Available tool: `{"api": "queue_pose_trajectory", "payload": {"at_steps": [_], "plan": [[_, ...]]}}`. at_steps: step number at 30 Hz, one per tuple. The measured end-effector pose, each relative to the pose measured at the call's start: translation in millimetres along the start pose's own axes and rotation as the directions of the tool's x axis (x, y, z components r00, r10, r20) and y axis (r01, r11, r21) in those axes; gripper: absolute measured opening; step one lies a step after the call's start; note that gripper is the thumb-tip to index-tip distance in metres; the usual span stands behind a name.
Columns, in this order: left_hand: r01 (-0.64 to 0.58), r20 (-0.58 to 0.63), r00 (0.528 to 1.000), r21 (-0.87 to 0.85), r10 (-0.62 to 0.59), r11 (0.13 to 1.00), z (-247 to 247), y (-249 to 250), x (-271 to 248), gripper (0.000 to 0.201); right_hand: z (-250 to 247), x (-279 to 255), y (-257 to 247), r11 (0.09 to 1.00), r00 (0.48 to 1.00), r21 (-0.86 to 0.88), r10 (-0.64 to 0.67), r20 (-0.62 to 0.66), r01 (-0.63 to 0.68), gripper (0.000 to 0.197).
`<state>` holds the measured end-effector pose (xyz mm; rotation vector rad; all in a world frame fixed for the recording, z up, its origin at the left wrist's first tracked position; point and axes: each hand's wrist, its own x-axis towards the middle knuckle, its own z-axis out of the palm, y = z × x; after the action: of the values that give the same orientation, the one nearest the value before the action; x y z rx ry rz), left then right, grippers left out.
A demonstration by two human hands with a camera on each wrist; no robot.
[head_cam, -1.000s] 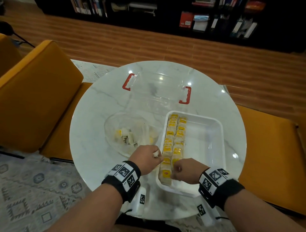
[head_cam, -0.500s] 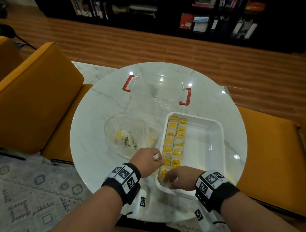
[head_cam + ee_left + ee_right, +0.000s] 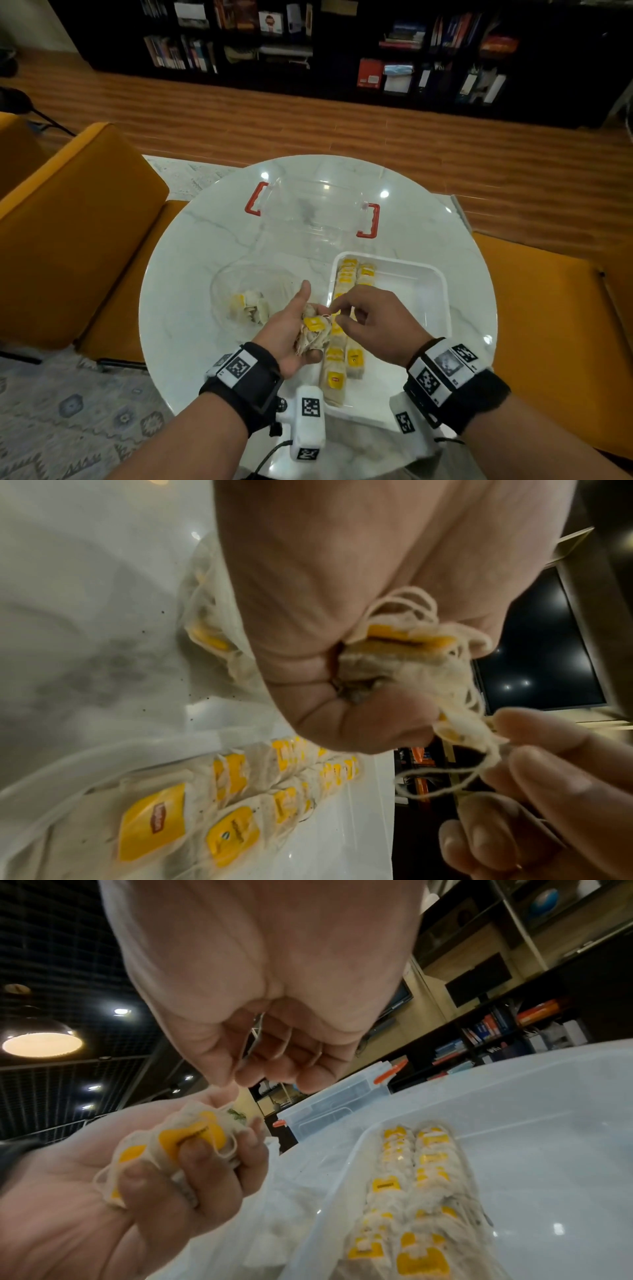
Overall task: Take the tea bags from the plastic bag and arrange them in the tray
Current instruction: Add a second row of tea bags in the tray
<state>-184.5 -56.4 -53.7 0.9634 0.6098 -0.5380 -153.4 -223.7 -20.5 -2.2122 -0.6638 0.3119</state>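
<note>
My left hand (image 3: 291, 329) is palm up over the tray's left rim and grips a bunch of tea bags (image 3: 315, 325) with yellow tags and tangled strings. In the wrist views the bunch (image 3: 394, 647) (image 3: 192, 1139) sits under its curled fingers. My right hand (image 3: 373, 315) hovers just right of it, and its fingers (image 3: 534, 764) pinch a string from the bunch. The white tray (image 3: 442, 284) holds two rows of tea bags (image 3: 342, 366) along its left side. A clear plastic bag (image 3: 239, 291) left of the tray has a few tea bags inside.
A clear lidded box with red handles (image 3: 311, 212) stands behind the tray on the round marble table (image 3: 191, 342). Orange chairs (image 3: 68, 222) (image 3: 548, 325) flank the table. The tray's right half (image 3: 531, 1164) is bare.
Both hands rose from the tray's near end. The left hand turned palm up and now shows its bunch, and the right hand left the rows and came to the bunch's strings.
</note>
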Motion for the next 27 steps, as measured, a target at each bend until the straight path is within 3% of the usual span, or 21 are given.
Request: {"api": "queue_pose_trajectory", "payload": {"at_steps": [3,7,13,16,20,24,27], "plan": [[0.010,0.008,1.000,-0.059,-0.009,0.998,2.9,2.5,-0.9,0.058,-3.8,0.2,-0.6,0.999,0.999,0.031,-0.016,-0.038,0.017,0.017],[0.027,0.046,0.999,-0.166,-0.020,0.986,5.5,4.5,-2.0,0.048,-6.3,0.0,-0.8,0.995,0.995,0.032,-0.091,0.031,0.090,0.032],[0.074,0.079,0.995,-0.194,-0.059,0.978,9.9,5.9,-2.3,0.033,-6.9,10.0,-0.6,0.993,0.993,-0.062,-0.100,0.066,0.104,0.011],[0.097,0.090,0.993,-0.197,-0.080,0.976,12.9,5.7,-4.5,0.025,-12.6,10.5,-7.3,0.994,0.992,0.002,-0.108,0.065,0.108,0.006],[0.097,0.088,0.993,-0.198,-0.081,0.975,13.6,3.6,-4.8,0.023,-18.8,10.5,-15.6,0.994,0.994,0.049,-0.102,0.045,0.100,0.009],[0.068,0.110,0.993,-0.332,-0.033,0.941,14.5,2.4,-3.4,0.015,-18.8,6.7,-13.5,0.999,0.998,0.052,-0.003,-0.067,0.006,0.021],[0.054,0.159,0.987,-0.437,0.018,0.898,14.8,2.6,-2.8,0.014,-17.4,3.0,-15.3,0.998,0.998,0.047,-0.030,-0.054,0.032,0.025]]}}
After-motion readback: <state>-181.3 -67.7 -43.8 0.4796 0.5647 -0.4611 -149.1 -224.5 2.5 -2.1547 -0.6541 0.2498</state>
